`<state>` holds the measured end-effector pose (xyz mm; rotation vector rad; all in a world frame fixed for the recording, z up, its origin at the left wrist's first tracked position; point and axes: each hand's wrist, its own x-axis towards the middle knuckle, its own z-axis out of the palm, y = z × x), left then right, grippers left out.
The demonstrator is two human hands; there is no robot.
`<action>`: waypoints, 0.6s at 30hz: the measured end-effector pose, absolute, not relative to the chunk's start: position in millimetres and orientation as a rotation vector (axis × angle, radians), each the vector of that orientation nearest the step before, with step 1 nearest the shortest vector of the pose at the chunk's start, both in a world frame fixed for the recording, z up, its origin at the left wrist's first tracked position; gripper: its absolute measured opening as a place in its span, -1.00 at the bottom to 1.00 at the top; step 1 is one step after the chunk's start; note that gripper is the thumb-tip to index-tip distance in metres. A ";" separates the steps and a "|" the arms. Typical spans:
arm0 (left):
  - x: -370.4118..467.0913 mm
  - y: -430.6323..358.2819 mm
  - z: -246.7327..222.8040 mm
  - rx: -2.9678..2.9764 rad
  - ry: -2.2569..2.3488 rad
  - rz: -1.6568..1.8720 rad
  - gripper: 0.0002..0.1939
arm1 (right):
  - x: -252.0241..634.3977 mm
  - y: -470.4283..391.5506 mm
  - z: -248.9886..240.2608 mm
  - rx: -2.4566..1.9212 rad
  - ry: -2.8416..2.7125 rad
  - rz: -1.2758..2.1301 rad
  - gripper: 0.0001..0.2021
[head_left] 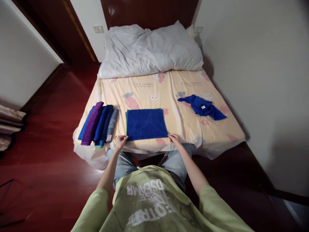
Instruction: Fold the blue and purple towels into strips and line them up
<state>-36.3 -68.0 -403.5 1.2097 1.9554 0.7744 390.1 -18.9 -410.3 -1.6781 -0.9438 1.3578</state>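
Note:
A blue towel (146, 124) with green edging lies flat as a rectangle on the bed in front of me. My left hand (121, 141) pinches its near left corner. At the near right corner, my right hand (174, 140) has its fingertips closed on the edge. Left of this towel lie several rolled towels side by side, among them a purple rolled towel (92, 124) on top and a grey-blue rolled towel (112, 125). A crumpled blue towel (202, 107) with a white label rests on the right part of the bed.
The bed (154, 91) has a yellow sheet with carrot and cat prints. A folded white quilt (152, 51) lies across its far end, before a dark headboard (152, 13). A wall (260, 64) stands to the right; dark red floor (48, 129) extends on the left.

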 end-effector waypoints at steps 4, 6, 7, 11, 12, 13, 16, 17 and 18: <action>-27.0 -63.5 -397.2 1.138 1.986 0.873 -0.63 | 393.3 -17.3 -412.7 -1.682 -0.997 1.351 -0.57; -28.4 -67.6 -395.7 1.186 1.952 0.871 -0.62 | 396.8 -16.9 -418.3 -1.656 -0.993 1.363 -0.57; -30.1 -70.3 -395.8 1.209 1.933 0.863 -0.61 | 398.6 -16.8 -421.7 -1.633 -0.989 1.372 -0.58; -37.1 -81.2 -401.5 1.186 1.888 0.895 -0.56 | 404.2 -16.1 -433.7 -1.550 -1.000 1.388 -0.59; -38.3 -83.9 -404.0 1.167 1.888 0.911 -0.55 | 405.2 -15.9 -435.7 -1.538 -1.009 1.390 -0.59; -39.1 -86.8 -406.6 1.151 1.892 0.923 -0.55 | 406.3 -15.7 -437.2 -1.527 -1.017 1.395 -0.59; -39.1 -96.2 -413.5 1.141 1.900 0.935 -0.59 | 409.3 -14.8 -438.7 -1.525 -1.040 1.399 -0.60; -38.2 -99.2 -415.2 1.144 1.899 0.928 -0.61 | 410.3 -14.4 -438.3 -1.540 -1.048 1.395 -0.60; -37.0 -101.9 -416.4 1.146 1.894 0.915 -0.63 | 411.1 -14.1 -437.3 -1.558 -1.056 1.391 -0.59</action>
